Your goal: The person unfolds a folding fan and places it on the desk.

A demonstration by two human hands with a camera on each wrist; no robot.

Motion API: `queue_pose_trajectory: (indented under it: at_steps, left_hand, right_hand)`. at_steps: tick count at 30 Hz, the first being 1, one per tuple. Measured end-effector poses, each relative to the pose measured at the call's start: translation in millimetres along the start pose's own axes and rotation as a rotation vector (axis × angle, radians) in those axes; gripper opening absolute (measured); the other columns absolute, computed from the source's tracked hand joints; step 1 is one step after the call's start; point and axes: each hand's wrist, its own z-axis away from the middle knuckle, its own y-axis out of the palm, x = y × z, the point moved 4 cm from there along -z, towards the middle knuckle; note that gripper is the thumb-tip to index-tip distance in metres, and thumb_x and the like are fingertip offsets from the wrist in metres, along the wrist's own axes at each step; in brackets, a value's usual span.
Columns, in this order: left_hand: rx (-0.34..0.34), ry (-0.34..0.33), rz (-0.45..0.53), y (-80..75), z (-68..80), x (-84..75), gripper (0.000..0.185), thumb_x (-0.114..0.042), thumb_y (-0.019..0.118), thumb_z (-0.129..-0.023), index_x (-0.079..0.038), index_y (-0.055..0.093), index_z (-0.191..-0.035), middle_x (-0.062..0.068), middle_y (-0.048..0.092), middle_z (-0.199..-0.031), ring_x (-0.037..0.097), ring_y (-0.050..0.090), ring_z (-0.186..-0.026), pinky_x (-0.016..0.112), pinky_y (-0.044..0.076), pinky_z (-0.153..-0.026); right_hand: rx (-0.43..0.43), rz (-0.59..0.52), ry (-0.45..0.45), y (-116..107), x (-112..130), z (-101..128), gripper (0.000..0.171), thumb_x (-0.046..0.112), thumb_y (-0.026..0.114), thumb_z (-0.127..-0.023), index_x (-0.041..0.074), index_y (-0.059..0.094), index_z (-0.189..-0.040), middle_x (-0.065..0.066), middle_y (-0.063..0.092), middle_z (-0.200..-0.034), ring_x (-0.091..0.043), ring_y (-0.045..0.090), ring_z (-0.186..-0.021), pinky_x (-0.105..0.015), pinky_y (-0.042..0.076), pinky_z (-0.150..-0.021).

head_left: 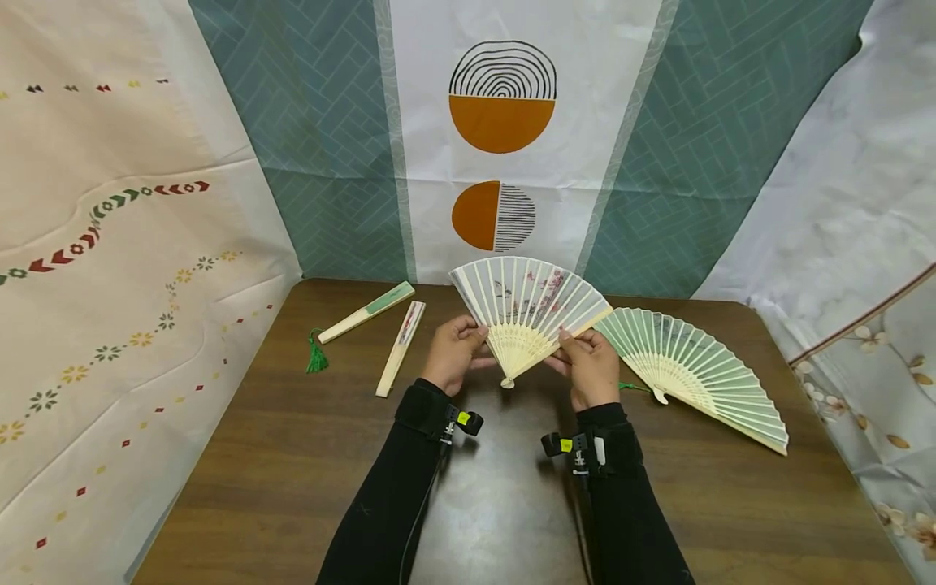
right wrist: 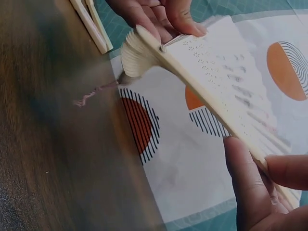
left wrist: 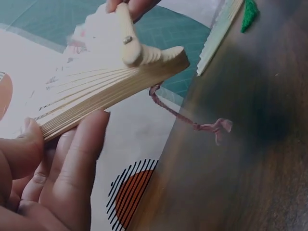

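Your left hand (head_left: 452, 355), right hand (head_left: 594, 371) pinched spread white fan (head_left: 521, 313) at sides; green fan (head_left: 702, 366) lay nearby

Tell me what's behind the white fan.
In the head view, hanging cloth and tabletop show around the white fan; where they meet directly behind it is covered.

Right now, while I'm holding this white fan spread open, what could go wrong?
The left hand and right hand grip the white fan by its opposite edges, so pulling them further apart might strain or tear it. The open green fan lies close beside the right hand, which could nudge it when moving. The pinkish cord dangling from the white fan's narrow end might get caught if the fan is folded.
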Motion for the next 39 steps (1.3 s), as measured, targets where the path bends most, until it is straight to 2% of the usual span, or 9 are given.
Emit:
queue_pose_trajectory:
  at_steps: [3, 7, 14, 24, 26, 32, 35, 39]
  left_hand:
    - [-0.02, 0.026, 0.03, -3.0, -0.3, -1.9, 0.011, 0.001, 0.058, -0.117, 0.004, 0.067, -0.112, 0.005, 0.076, -0.1, 0.021, 0.08, -0.093, 0.051, 0.075, -0.087]
    - [-0.036, 0.042, 0.085, -5.4, 0.1, -3.5, 0.012, 0.001, 0.057, -0.117, 0.005, 0.067, -0.111, 0.004, 0.074, -0.097, 0.019, 0.08, -0.091, 0.04, 0.076, -0.08]
    - [-0.036, 0.056, 0.142, -7.3, -0.2, -3.8, 0.013, 0.002, 0.055, -0.118, 0.007, 0.066, -0.115, 0.006, 0.074, -0.1, 0.016, 0.08, -0.089, 0.041, 0.076, -0.085]
    - [-0.072, 0.063, 0.242, -7.5, 1.5, -6.3, 0.014, 0.002, 0.053, -0.118, 0.003, 0.066, -0.111, 0.005, 0.068, -0.094, 0.015, 0.076, -0.085, 0.035, 0.075, -0.081]
    - [-0.076, 0.07, 0.255, -7.2, 1.5, -6.9, 0.014, 0.003, 0.054, -0.118, 0.002, 0.066, -0.111, 0.005, 0.067, -0.093, 0.015, 0.076, -0.085, 0.034, 0.075, -0.08]
    - [-0.103, 0.098, 0.298, -7.2, -0.4, -6.3, 0.016, 0.002, 0.054, -0.118, 0.001, 0.068, -0.11, 0.006, 0.071, -0.097, 0.017, 0.078, -0.087, 0.034, 0.075, -0.079]
    - [-0.115, 0.107, 0.325, -7.7, -0.5, -6.4, 0.016, 0.001, 0.054, -0.118, 0.0, 0.068, -0.111, 0.007, 0.073, -0.1, 0.018, 0.08, -0.089, 0.035, 0.075, -0.08]
    - [-0.126, 0.124, 0.373, -8.9, -0.5, -7.4, 0.015, 0.0, 0.053, -0.119, -0.001, 0.067, -0.112, 0.007, 0.075, -0.105, 0.018, 0.083, -0.094, 0.035, 0.075, -0.082]
  right_hand:
    - [-0.029, -0.036, -0.021, -1.3, 0.1, -1.3, 0.006, 0.002, 0.062, -0.116, 0.0, 0.056, -0.117, 0.009, 0.076, -0.084, -0.007, 0.074, -0.075, -0.024, 0.072, -0.075]
    - [-0.044, -0.089, -0.044, -1.9, 0.7, -1.5, 0.005, 0.001, 0.061, -0.116, -0.001, 0.058, -0.119, 0.007, 0.081, -0.09, -0.007, 0.08, -0.077, -0.025, 0.073, -0.075]
    - [-0.025, -0.146, -0.06, -1.6, 0.9, -1.1, 0.01, 0.002, 0.06, -0.117, -0.004, 0.058, -0.124, 0.004, 0.08, -0.098, -0.008, 0.085, -0.087, -0.025, 0.073, -0.08]
    - [-0.059, -0.189, -0.065, -1.9, 0.1, -2.2, 0.016, 0.006, 0.058, -0.118, -0.004, 0.061, -0.131, 0.004, 0.077, -0.104, -0.008, 0.084, -0.093, -0.026, 0.073, -0.085]
    - [-0.065, -0.203, -0.068, -2.2, -0.5, -2.7, 0.015, 0.006, 0.059, -0.118, -0.002, 0.062, -0.13, 0.003, 0.077, -0.105, -0.009, 0.082, -0.092, -0.027, 0.073, -0.085]
    - [-0.108, -0.26, -0.052, -5.9, -0.3, -2.6, 0.002, 0.006, 0.069, -0.113, 0.006, 0.067, -0.113, 0.003, 0.077, -0.102, -0.011, 0.078, -0.09, -0.025, 0.073, -0.086]
    - [-0.119, -0.304, -0.042, -7.2, -0.4, -2.8, 0.01, 0.005, 0.068, -0.114, 0.008, 0.066, -0.105, 0.002, 0.076, -0.102, -0.011, 0.073, -0.089, -0.023, 0.072, -0.087]
    - [-0.123, -0.378, -0.031, -6.9, -2.0, -3.1, 0.014, 0.008, 0.064, -0.116, 0.008, 0.067, -0.103, 0.001, 0.075, -0.105, -0.012, 0.07, -0.089, -0.023, 0.072, -0.089]
